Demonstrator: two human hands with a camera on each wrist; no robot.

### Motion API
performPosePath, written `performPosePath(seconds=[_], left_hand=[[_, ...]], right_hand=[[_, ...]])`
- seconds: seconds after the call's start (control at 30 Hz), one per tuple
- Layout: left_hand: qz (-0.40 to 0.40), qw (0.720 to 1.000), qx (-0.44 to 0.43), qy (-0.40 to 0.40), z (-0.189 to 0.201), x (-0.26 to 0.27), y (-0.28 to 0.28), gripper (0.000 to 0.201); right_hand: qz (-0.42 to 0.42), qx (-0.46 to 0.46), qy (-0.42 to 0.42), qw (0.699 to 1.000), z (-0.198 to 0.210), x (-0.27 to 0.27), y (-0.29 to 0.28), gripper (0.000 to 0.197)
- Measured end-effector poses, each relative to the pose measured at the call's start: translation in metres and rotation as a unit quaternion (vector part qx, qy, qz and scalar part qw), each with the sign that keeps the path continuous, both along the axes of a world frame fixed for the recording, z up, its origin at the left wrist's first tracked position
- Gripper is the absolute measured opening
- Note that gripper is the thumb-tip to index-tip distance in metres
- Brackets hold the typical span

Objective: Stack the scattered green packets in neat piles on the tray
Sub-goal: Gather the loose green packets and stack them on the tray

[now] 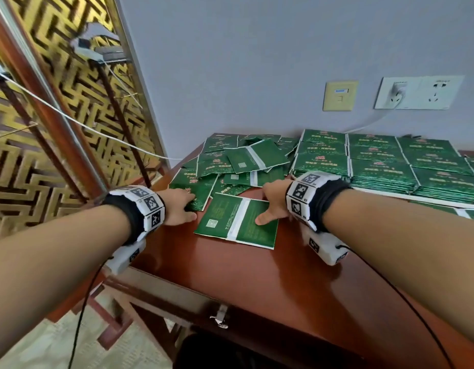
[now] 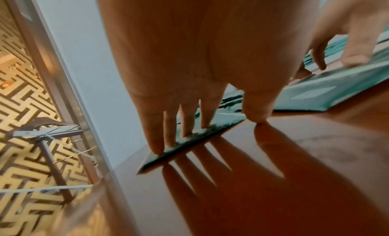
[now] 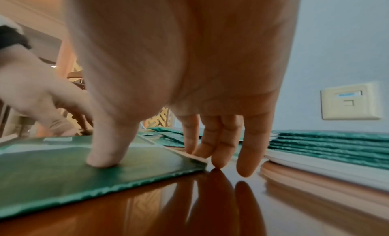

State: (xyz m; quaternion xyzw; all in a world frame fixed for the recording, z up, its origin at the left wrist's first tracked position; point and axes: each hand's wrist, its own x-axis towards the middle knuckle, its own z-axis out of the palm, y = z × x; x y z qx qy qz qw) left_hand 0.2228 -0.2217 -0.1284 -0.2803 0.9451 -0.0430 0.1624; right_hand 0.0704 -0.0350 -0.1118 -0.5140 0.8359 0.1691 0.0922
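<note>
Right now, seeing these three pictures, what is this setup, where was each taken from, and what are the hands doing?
No machine: a person's bare hands, with white wristbands printed with black squares. One picture comes from a head camera; two from wrist cameras looking along the fingers. On the glossy reddish-brown wooden table lie loose flat shiny green packets; neat green piles sit on a white tray. The left hand rests straight fingers on one packet's edge. The right hand presses its thumb on a green packet with a white strip. Nothing is lifted.
</note>
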Motion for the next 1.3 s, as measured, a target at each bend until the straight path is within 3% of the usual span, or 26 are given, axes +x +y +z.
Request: performPosePath(seconds=[0.13,0.23,0.4,0.6,0.8,0.97,1.07,1.17,1.3], left_hand=[[-0.026,0.999,0.004,-0.023,0.01,0.003,0.011,0.07],[-0.049,0.998,0.011,-0.035,0.018,0.005,0.024,0.068],[-0.094,0.994,0.027,-0.058,0.029,0.008,0.048,0.063],[-0.158,0.984,0.051,-0.065,0.036,-0.001,0.089,0.057],[-0.207,0.973,0.074,-0.062,0.036,-0.029,0.128,0.056],[-0.246,0.962,0.116,-0.015,0.036,-0.057,0.151,0.054],[-0.246,0.963,0.11,0.028,0.03,-0.073,0.152,0.063],[-0.22,0.973,0.07,0.03,0.024,-0.084,0.15,0.091],[-0.191,0.979,0.07,-0.004,0.017,-0.094,0.141,0.126]], right_hand=[[0.027,0.003,-0.057,0.998,-0.002,-0.009,-0.006,0.086],[-0.001,-0.005,-0.058,0.998,-0.002,-0.009,-0.001,0.086],[-0.143,-0.065,-0.07,0.985,0.005,-0.026,0.009,0.068],[-0.196,-0.199,-0.061,0.958,0.036,-0.048,0.043,0.045],[-0.177,-0.247,-0.014,0.953,0.045,-0.055,0.075,0.032],[-0.143,-0.198,0.016,0.97,0.04,-0.054,0.1,0.031],[-0.117,-0.155,-0.014,0.981,0.035,-0.05,0.116,0.028],[-0.105,-0.09,-0.08,0.987,0.023,-0.047,0.13,0.058],[-0.122,-0.076,-0.038,0.989,0.001,-0.06,0.134,0.098]])
